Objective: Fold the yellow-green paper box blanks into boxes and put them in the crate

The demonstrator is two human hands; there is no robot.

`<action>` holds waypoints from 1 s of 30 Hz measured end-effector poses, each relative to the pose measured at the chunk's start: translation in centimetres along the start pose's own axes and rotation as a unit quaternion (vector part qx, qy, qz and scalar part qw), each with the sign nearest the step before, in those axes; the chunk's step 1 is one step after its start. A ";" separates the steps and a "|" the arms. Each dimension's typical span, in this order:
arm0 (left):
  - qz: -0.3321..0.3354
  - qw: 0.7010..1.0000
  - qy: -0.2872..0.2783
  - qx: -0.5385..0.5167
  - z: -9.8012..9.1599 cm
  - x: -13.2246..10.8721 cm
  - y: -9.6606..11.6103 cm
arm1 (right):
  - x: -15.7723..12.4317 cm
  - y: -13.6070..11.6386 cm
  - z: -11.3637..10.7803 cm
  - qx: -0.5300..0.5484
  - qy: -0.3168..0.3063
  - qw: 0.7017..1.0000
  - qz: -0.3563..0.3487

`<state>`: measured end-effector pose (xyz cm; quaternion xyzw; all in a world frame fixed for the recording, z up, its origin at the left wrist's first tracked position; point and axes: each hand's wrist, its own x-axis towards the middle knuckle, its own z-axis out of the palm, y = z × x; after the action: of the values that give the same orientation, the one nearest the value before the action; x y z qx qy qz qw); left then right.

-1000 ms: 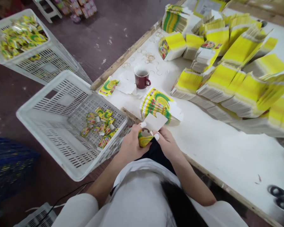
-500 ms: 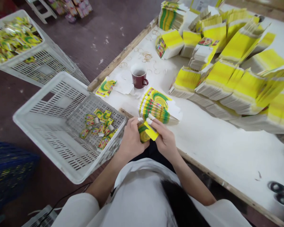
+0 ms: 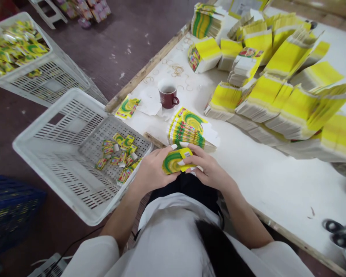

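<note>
A small yellow and green carton (image 3: 173, 161) is held between my two hands, over my lap at the table's edge. My left hand (image 3: 153, 169) wraps round its left end, fingers closed. My right hand (image 3: 208, 166) grips the right end, near a barcode on the carton, with white coverings on some fingertips. Just beyond my hands, a fanned stack of flat cartons (image 3: 187, 127) lies on the white table (image 3: 265, 184). Left of my hands, a white plastic crate (image 3: 57, 154) holds several small folded cartons (image 3: 122, 154) on its bottom.
A dark red mug (image 3: 168, 96) stands behind the fanned stack. Bundles of yellow flat cartons (image 3: 268, 88) crowd the table's far right. Rubber bands (image 3: 177, 70) lie near the mug. Scissors (image 3: 338, 232) rest at the right. Another crate (image 3: 57, 77) holds filled packs; a blue crate (image 3: 14, 215) sits lower left.
The carton has turned so its broad green-swirl side and barcode face up, and its yellow end flap no longer stands out. My right hand has shifted right and its fingers now lie across the end.
</note>
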<state>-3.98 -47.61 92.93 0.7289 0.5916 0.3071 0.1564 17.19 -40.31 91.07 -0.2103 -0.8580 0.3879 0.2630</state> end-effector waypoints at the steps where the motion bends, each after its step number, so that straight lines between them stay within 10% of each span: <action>1: 0.002 1.000 0.004 0.005 0.0 0.0 0.1 | 0.0 -0.2 0.3 -0.013 0.013 1.000 0.005; 12: -0.051 0.998 -0.003 -0.027 0.3 -0.8 0.1 | 0.0 -0.6 0.6 -0.020 -0.033 0.999 0.013; 20: -0.111 0.986 0.076 -0.097 0.7 -0.7 0.1 | -0.5 0.0 2.7 -0.083 0.081 0.993 0.020; 25: -0.312 0.857 0.146 -0.382 1.5 -1.0 -0.9 | -0.4 0.1 2.7 -0.122 0.154 0.980 0.013; 30: -0.344 0.787 0.154 -0.489 1.5 -0.8 -0.6 | -0.2 0.3 2.8 -0.099 0.094 0.990 0.033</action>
<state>-3.59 -48.04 91.18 0.2461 0.5897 0.5896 0.4940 15.70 -41.81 89.14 -0.2988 -0.8564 0.2882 0.3071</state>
